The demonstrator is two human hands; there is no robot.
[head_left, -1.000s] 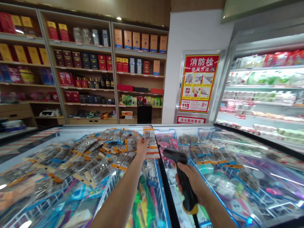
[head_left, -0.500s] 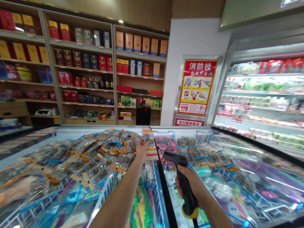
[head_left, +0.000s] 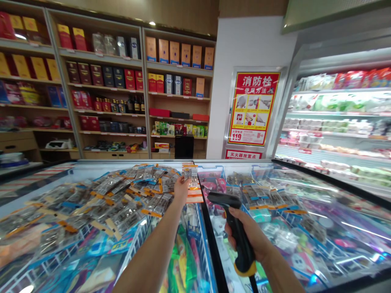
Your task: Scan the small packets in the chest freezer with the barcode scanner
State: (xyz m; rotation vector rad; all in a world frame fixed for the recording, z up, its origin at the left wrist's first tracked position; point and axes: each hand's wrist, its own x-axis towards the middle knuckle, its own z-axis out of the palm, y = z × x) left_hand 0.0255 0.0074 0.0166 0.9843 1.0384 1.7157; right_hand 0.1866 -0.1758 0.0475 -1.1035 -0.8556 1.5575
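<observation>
My left hand [head_left: 181,189] is stretched forward, its fingers closed on the left edge of a small clear snack packet [head_left: 191,176] with an orange strip and a barcode label. Behind and under that packet lies a strip of orange-and-white labels [head_left: 194,197] on the freezer. Wrapped round the handle of a black-and-yellow barcode scanner [head_left: 240,238] is my right hand [head_left: 249,232]; the scanner's head points left toward the packet. To the left of my left hand, many similar packets [head_left: 125,191] lie heaped on the glass lid.
Below the glass of the chest freezer [head_left: 210,244] are wire baskets of colourful packages. More packets [head_left: 271,197] lie on the right. Shelves of boxed goods [head_left: 106,77], a red fire-hydrant sign [head_left: 253,108] and a lit refrigerated cabinet [head_left: 339,118] stand behind.
The view has shifted slightly. Both hands keep their holds; the packet in my left hand sits a little higher, and the scanner has moved slightly left.
</observation>
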